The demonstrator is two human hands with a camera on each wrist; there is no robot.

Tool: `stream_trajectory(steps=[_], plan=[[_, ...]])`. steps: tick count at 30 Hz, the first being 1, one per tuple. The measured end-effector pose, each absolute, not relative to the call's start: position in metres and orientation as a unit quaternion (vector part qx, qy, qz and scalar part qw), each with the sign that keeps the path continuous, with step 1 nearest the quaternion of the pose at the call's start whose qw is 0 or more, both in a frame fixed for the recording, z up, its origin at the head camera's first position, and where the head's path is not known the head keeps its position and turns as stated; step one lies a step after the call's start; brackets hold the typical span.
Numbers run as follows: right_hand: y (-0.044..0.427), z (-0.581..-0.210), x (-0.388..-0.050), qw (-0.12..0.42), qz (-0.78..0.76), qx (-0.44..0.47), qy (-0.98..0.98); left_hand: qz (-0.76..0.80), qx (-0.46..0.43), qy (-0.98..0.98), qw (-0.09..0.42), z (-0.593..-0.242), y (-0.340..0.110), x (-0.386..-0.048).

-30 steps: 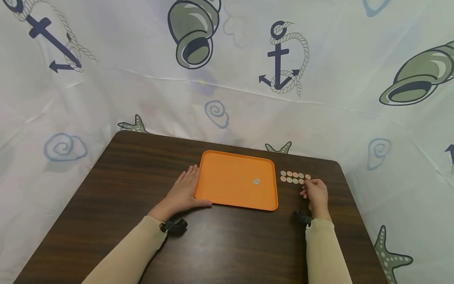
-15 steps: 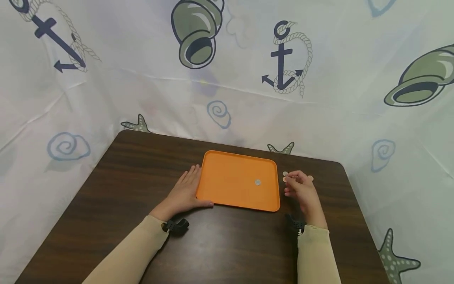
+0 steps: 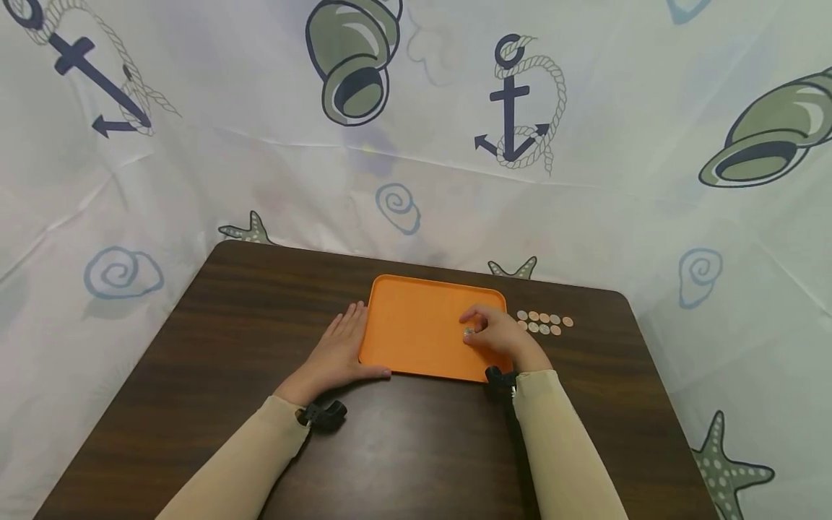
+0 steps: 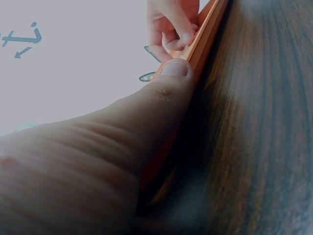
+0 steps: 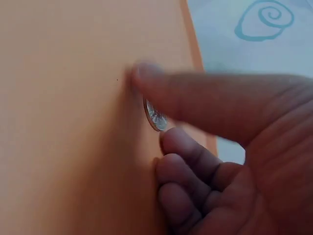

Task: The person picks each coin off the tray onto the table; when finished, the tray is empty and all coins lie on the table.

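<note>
My left hand [image 3: 338, 354] lies with straight fingers against the left side of an orange tray [image 3: 412, 318]. Its thumb [image 4: 171, 73] stretches along the tray's front rim. Over the tray's right half is my right hand [image 3: 507, 338], thumb and index finger apart around a silver coin [image 3: 468, 330]. In the right wrist view that coin [image 5: 157, 120] shows a bright face and a thick edge beside the blurred thumb. The other fingers are curled in, and the index finger is mostly hidden there.
Two short rows of silver and copper coins [image 3: 544, 317] lie on the dark wood table [image 3: 416, 448], right of the tray. A white curtain [image 3: 292, 180] with sea prints hangs behind the table's back edge.
My right hand has moved left from the end of the coin rows, across them, to the coin in the tray. My left hand has stayed at the tray's side.
</note>
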State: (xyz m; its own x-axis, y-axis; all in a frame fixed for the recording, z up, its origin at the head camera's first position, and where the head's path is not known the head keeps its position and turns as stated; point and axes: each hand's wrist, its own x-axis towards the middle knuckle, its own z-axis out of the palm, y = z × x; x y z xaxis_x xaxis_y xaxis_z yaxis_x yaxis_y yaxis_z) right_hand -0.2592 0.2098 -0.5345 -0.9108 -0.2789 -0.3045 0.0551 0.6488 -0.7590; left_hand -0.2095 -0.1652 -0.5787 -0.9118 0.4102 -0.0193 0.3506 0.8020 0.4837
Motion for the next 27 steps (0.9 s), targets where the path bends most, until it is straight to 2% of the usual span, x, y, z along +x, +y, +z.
stream_trajectory(steps=[4,11,18,27], plan=[[0.207,-0.537,-0.263,0.179,-0.404,-0.042,0.896,0.242,0.201,0.948,0.054,-0.577,-0.165,-0.209],[0.204,-0.541,-0.26,0.186,-0.371,-0.036,0.909,0.243,0.205,0.946,0.057,-0.577,-0.165,-0.209],[0.203,-0.543,-0.258,0.153,-0.367,-0.026,0.917,0.244,0.202,0.946,0.061,-0.576,-0.166,-0.209],[0.206,-0.545,-0.257,0.16,-0.373,-0.045,0.913,0.242,0.204,0.947,0.059,-0.576,-0.165,-0.209]])
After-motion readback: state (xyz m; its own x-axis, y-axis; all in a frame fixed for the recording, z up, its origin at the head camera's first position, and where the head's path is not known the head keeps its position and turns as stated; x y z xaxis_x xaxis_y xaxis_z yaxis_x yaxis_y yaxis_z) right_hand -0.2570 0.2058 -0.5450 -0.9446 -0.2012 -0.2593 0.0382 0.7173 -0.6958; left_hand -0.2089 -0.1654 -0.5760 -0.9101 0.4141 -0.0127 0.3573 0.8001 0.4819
